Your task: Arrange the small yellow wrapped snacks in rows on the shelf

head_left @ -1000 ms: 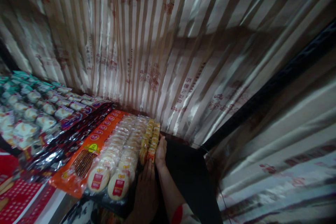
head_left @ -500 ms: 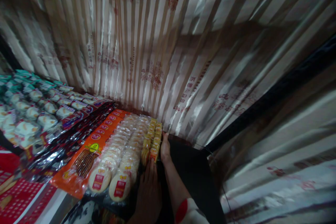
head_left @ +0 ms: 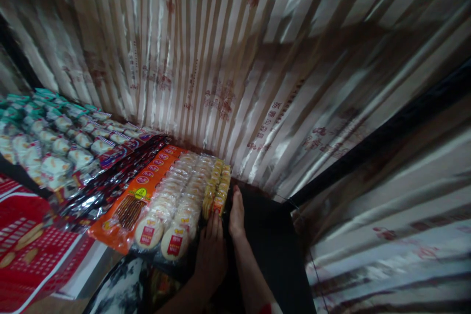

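My left hand [head_left: 212, 248] lies flat, fingers stretched forward, its fingertips against the front end of two rows of small yellow-wrapped snack packets [head_left: 218, 189]. Just right of those rows, my right hand [head_left: 237, 212] stands on edge with straight fingers, a small gap between it and the packets. Neither hand grips anything. Beside the yellow packets, two rows of round rice crackers [head_left: 175, 244] in clear wrappers stand upright. Left of them lies an orange snack bag [head_left: 145, 184] with brown sticks showing through its window.
Dark shiny packets [head_left: 117, 176] and several rows of white and green wrapped snacks [head_left: 61, 140] fill the left. A red basket [head_left: 55, 260] is at lower left. The black shelf surface [head_left: 270, 240] extends right, below a black bar [head_left: 331, 167] and a striped printed curtain [head_left: 221, 59].
My right hand has come slightly away from the yellow packets' right side. My left hand stays at their front end. The view has shifted, showing more of the red basket.
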{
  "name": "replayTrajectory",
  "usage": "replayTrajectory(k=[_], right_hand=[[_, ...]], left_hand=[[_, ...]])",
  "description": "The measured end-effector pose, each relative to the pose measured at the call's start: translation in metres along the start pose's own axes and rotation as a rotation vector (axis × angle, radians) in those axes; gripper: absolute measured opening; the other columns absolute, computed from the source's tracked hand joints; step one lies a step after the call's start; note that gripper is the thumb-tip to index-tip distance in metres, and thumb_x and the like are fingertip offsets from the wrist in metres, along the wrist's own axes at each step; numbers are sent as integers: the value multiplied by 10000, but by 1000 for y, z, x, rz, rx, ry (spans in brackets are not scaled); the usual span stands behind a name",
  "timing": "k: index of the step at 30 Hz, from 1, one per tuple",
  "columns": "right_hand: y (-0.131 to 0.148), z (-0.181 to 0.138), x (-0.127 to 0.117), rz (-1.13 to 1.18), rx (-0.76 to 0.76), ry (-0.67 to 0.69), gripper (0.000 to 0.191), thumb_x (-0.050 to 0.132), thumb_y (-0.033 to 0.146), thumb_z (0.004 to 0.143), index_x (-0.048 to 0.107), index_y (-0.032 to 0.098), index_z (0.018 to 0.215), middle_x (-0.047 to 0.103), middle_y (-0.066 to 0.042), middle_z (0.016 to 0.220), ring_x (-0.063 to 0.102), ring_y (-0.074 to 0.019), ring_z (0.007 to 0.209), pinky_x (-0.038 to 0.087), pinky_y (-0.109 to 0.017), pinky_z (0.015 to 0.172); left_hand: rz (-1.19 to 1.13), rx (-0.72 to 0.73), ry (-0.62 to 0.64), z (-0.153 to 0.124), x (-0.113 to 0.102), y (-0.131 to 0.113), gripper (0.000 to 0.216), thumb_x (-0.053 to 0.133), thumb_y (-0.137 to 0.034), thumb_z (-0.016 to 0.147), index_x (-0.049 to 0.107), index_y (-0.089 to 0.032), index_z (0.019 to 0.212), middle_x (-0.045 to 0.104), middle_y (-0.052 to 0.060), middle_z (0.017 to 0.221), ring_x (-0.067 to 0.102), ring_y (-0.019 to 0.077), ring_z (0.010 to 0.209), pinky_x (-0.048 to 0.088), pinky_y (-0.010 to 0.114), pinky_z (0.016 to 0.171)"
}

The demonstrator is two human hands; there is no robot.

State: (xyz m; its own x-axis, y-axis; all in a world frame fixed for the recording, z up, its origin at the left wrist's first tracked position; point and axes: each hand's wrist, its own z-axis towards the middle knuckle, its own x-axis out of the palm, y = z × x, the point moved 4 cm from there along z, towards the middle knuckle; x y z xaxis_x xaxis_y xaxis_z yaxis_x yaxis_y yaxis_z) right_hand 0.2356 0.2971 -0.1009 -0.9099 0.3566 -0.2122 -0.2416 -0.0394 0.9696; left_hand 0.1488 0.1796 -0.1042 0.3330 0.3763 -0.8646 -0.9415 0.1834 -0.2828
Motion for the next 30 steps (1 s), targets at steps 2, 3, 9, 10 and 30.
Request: replayTrajectory(k=[2,3,9,10,30], right_hand=[[0,-19,-6,-9,16,44,645,425,563,798,405,184,1319,423,-91,1376,384,-214,1261,294,-368,1048],[2,-26,-7,-28,5,64,666,491,547,766,402,189,1320,414,-93,1381,379,-222,1263,288,-376,1053],[15,-43,-5,-225,-142,99,606,554,477,733,488,188,1262,519,-101,1279,451,-251,1181,325,-425,1022],[16,-43,-4,-245,-147,103,582,528,477,751,495,188,1256,536,-99,1260,461,-248,1169,331,-425,1016],[8,-43,1,-308,-171,78,589,353,531,833,496,135,1246,553,-134,1227,465,-256,1153,358,-401,974]], left_hand=[[-7,-4,10,1,0,0,599,329,-69,820,201,-109,1403,322,118,1432,284,216,1321,382,371,980],[-16,-8,17,2,0,0,598,329,-65,817,209,-106,1401,329,119,1429,292,212,1318,383,366,980],[-93,8,-2,4,0,2,571,337,-61,817,238,-47,1379,380,179,1387,325,227,1300,382,377,990],[-107,18,-14,5,0,2,562,334,-62,819,247,-44,1374,389,185,1379,332,230,1296,387,384,988],[-268,-290,-139,26,-58,29,444,344,-169,873,333,-77,1308,397,194,1325,490,264,1151,493,361,860]])
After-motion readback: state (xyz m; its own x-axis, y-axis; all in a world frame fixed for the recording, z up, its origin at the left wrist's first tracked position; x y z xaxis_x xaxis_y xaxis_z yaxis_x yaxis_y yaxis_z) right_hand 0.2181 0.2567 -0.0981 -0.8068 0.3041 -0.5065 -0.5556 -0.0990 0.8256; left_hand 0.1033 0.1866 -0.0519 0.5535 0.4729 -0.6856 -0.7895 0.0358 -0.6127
